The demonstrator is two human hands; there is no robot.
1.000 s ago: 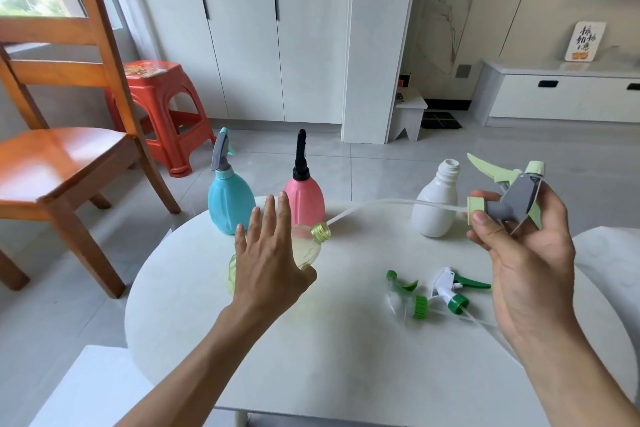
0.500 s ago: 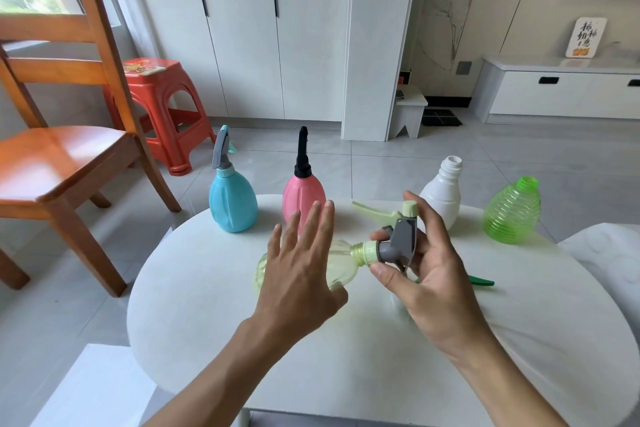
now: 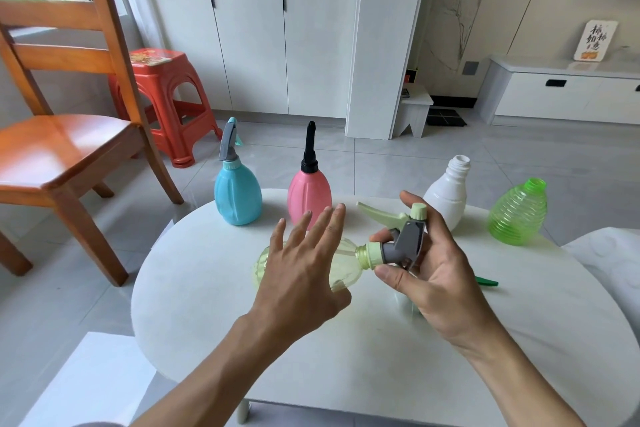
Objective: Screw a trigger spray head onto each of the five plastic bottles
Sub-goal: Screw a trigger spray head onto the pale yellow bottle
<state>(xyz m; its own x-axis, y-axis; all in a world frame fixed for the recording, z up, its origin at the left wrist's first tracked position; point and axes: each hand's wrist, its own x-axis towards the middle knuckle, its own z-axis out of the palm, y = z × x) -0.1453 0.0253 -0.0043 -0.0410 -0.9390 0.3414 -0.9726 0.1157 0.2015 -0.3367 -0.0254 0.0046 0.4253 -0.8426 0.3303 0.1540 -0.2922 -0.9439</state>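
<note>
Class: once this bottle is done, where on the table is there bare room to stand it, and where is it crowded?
Bare: the table's near-left part, in front of the blue bottle; also the near edge between the forearms. Crowded: the far rim, where blue, pink bottle, white bottle and green ribbed bottle stand.

table [image 3: 346,374]: two capped bottles [image 3: 238,194] rear-left | two open bottles [image 3: 446,198] rear-right

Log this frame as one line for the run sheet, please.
step: screwing spray head onto pale yellow-green bottle | right hand grips head | left hand open on bottle | white bottle, green bottle uncapped
</note>
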